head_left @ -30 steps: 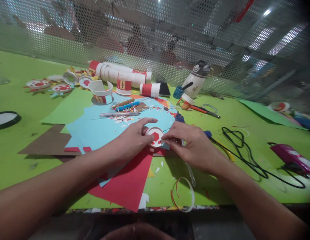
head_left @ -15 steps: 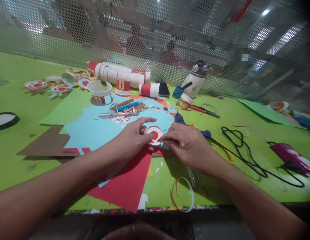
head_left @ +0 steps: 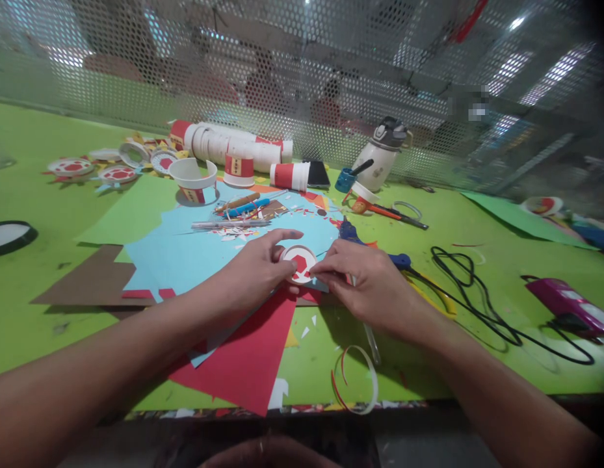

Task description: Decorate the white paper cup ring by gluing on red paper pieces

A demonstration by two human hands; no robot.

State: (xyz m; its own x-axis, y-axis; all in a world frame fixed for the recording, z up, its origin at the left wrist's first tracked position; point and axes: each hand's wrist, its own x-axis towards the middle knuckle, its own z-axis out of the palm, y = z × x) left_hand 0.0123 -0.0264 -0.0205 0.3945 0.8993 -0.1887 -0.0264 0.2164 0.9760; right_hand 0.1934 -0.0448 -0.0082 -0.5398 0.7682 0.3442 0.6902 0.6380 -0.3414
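Observation:
My left hand (head_left: 262, 263) is closed around a cut-down paper cup base (head_left: 300, 255), thumb on its face. The round white face bears a red hexagon and smaller red pieces. At its right edge, my right hand (head_left: 363, 276) is closed in a pinch, its fingertips on a small red paper piece (head_left: 309, 274). A pale, thin stick (head_left: 372, 344) shows below the right palm; whether that hand grips it is unclear. Beneath the hands lie blue paper (head_left: 160, 253) and red paper (head_left: 238, 357). A blue and yellow glue gun (head_left: 353, 234) lies partly hidden behind my right hand.
Paper cups (head_left: 233, 143) and finished-looking paper discs (head_left: 70, 168) stand at the back, near a phone (head_left: 318, 174) and a bottle (head_left: 377, 156). Pens (head_left: 243, 207) lie among scraps. A black cord (head_left: 477, 305) and magenta device (head_left: 567, 305) are right; a tape roll (head_left: 12, 235) is left.
The red piece under my right fingertips sits very slightly differently on the white face. Both hands otherwise keep their places, and the view shifts only a little.

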